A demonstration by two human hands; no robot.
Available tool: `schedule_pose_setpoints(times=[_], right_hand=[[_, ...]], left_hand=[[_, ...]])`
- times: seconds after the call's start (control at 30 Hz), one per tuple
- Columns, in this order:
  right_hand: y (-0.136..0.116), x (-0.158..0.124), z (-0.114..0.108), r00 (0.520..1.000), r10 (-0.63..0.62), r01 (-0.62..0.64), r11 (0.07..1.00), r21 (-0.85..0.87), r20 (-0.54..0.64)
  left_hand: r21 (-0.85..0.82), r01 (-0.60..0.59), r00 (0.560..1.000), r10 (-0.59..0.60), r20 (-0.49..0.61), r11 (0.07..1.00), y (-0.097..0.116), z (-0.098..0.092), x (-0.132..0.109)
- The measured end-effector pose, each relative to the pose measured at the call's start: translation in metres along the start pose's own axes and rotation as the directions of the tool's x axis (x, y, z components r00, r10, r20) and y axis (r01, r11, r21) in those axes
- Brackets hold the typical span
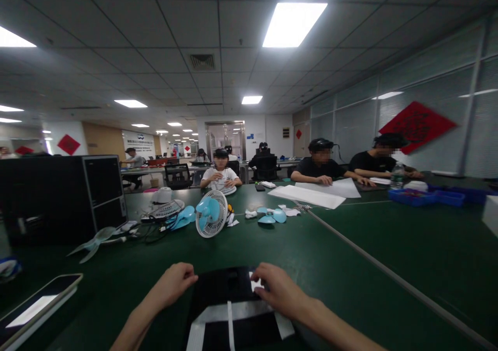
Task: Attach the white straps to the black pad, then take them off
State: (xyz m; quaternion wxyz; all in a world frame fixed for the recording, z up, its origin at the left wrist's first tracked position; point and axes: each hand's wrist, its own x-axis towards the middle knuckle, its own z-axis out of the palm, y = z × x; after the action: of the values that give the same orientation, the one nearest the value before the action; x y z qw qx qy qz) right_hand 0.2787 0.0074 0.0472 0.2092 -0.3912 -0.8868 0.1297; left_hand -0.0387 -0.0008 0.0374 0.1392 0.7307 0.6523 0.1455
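Note:
A flat black item (233, 309) with pale grey and white strips lies on the green table (342, 288) in front of me; its lower part is cut off by the picture's edge. At its upper left corner is my left hand (175, 284), fingers curled together and tips against the edge; whatever they pinch is hidden. My right hand (278, 288) bends over the upper right corner. Its thumb and forefinger close around a small white piece (256, 282) there. I cannot tell whether that piece is loose or part of the black item.
A phone (37, 307) lies at the left, below a black computer case (105, 195). Ahead are a small fan (211, 213), loose blue fan blades (272, 216) and cables. Co-workers (322, 166) sit across the table by white sheets (311, 195) and a blue tray (424, 196).

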Motion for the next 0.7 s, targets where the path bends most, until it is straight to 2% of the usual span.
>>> schedule_pose_setpoints(times=[0.1, 0.23, 0.47, 0.6, 0.7], right_hand=[[-0.004, 0.020, 0.008, 0.996, -0.081, 0.081, 0.997, -0.001, 0.042], [-0.007, 0.044, 0.019, 0.984, -0.158, 0.161, 0.987, -0.026, 0.077], [-0.010, 0.064, 0.025, 0.984, -0.111, 0.137, 0.971, -0.195, 0.140], [-0.005, 0.064, 0.027, 0.985, -0.118, 0.142, 0.968, -0.208, 0.123], [0.004, 0.057, 0.020, 0.991, -0.118, 0.127, 0.974, -0.185, 0.059]], left_hand=[[0.141, 0.152, 0.982, -0.134, -0.132, 0.978, -0.021, 0.004, 0.011], [0.203, 0.181, 0.969, -0.139, -0.205, 0.962, -0.049, 0.012, 0.019], [0.222, 0.310, 0.950, -0.290, -0.119, 0.925, -0.084, 0.024, 0.029], [0.206, 0.315, 0.948, -0.297, -0.113, 0.927, -0.089, 0.025, 0.031], [0.192, 0.324, 0.946, -0.312, -0.093, 0.926, -0.086, 0.024, 0.030]])
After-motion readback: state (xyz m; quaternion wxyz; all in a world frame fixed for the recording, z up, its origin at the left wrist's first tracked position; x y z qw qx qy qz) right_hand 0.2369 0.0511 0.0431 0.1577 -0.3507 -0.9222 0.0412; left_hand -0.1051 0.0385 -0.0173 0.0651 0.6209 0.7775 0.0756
